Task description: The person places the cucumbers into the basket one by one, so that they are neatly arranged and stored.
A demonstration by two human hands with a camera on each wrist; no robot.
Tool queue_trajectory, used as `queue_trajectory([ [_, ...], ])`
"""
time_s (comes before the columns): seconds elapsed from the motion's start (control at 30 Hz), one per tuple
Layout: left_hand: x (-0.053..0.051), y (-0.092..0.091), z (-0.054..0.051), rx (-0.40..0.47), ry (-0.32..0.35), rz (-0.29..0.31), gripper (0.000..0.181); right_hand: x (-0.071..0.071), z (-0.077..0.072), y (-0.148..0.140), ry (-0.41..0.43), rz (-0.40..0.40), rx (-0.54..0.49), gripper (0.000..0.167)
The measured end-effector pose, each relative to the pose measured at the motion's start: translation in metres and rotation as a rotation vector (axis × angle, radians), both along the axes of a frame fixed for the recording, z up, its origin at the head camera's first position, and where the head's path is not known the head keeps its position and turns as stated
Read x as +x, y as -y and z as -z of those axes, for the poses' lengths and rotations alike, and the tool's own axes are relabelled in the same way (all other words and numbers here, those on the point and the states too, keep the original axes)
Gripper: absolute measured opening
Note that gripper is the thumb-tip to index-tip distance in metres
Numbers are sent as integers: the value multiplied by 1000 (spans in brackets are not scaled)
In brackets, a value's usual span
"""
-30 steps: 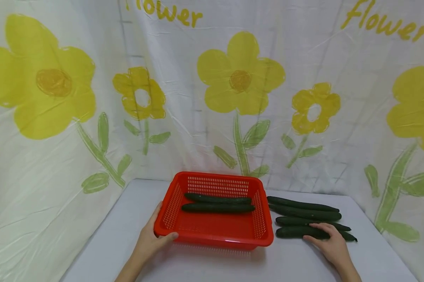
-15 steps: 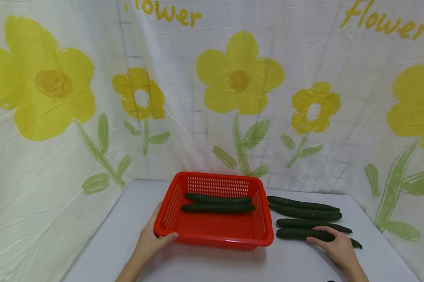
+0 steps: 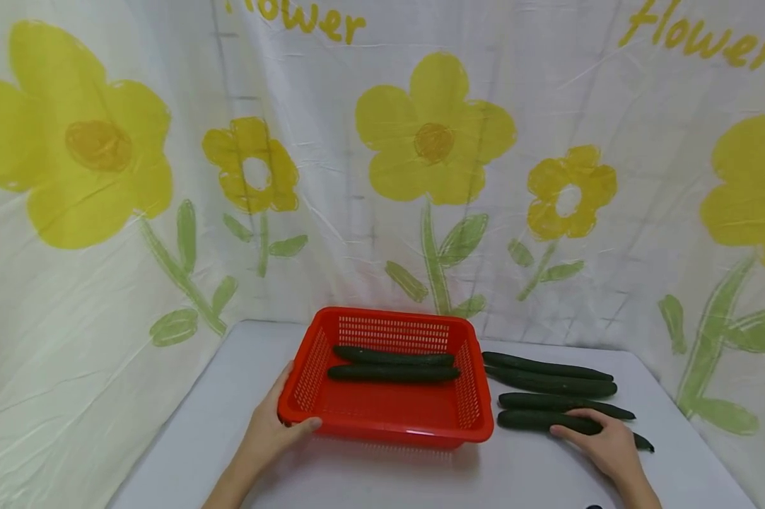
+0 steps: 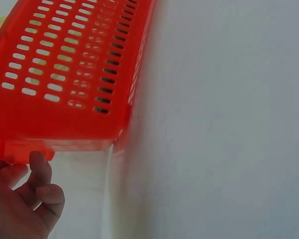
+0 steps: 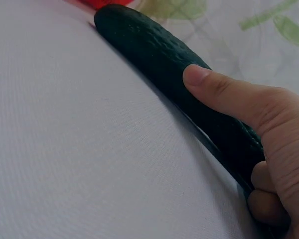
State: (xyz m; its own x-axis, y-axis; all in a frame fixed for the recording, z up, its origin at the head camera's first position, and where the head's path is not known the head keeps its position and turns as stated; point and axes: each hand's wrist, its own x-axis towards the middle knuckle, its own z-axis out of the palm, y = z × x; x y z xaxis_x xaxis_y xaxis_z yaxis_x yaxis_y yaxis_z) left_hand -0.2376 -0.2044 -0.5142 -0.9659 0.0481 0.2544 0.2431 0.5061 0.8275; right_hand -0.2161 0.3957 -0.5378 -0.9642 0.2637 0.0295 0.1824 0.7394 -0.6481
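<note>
A red perforated basket (image 3: pixel 382 430) holds two dark green cucumbers (image 3: pixel 393 373) lying side by side. At its left front corner the left hand (image 3: pixel 269 433) grips the rim; in the left wrist view, fingers of that hand (image 4: pixel 25 199) curl under the basket's edge (image 4: pixel 55 122). The right hand (image 3: pixel 608 447) grips the front cucumber (image 3: pixel 529 420) to the right of the basket. In the right wrist view the thumb of the right hand (image 5: pixel 279 134) lies on top of this cucumber (image 5: pixel 149 47), with fingers curled on its far part.
Behind the gripped cucumber lie another cucumber (image 3: pixel 548 402) and two more, (image 3: pixel 551 382) the nearer of them, close to the basket's right side. The white table (image 3: pixel 516 474) ends at a curtain (image 3: pixel 331 247) printed with yellow flowers. A small dark object (image 3: pixel 594 507) shows at the bottom edge.
The right hand and the front cucumber have shifted slightly right, and a gap has opened between it and the cucumber behind. The left hand and the basket have stayed in place.
</note>
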Motion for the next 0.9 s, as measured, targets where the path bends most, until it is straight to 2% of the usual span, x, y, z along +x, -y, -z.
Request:
queue_trajectory([
  [0.1,-4,1,-7,-63,-23,11,111,1,-1,0,-4,16,-1,72],
  [0.23,-10,4,-15,-191,-58,32,114,1,-2,0,-15,17,-8,73],
  [0.37,-14,8,-16,-266,-92,63,119,0,-1,2,-19,14,-9,72],
  [0.47,-13,10,-15,-274,-94,71,121,0,2,3,-13,22,-27,71],
  [0.63,-6,11,-11,-247,-45,50,120,2,4,6,-16,26,-53,69],
  [0.9,-11,8,-10,-239,-44,38,120,2,0,7,-8,54,-69,73],
])
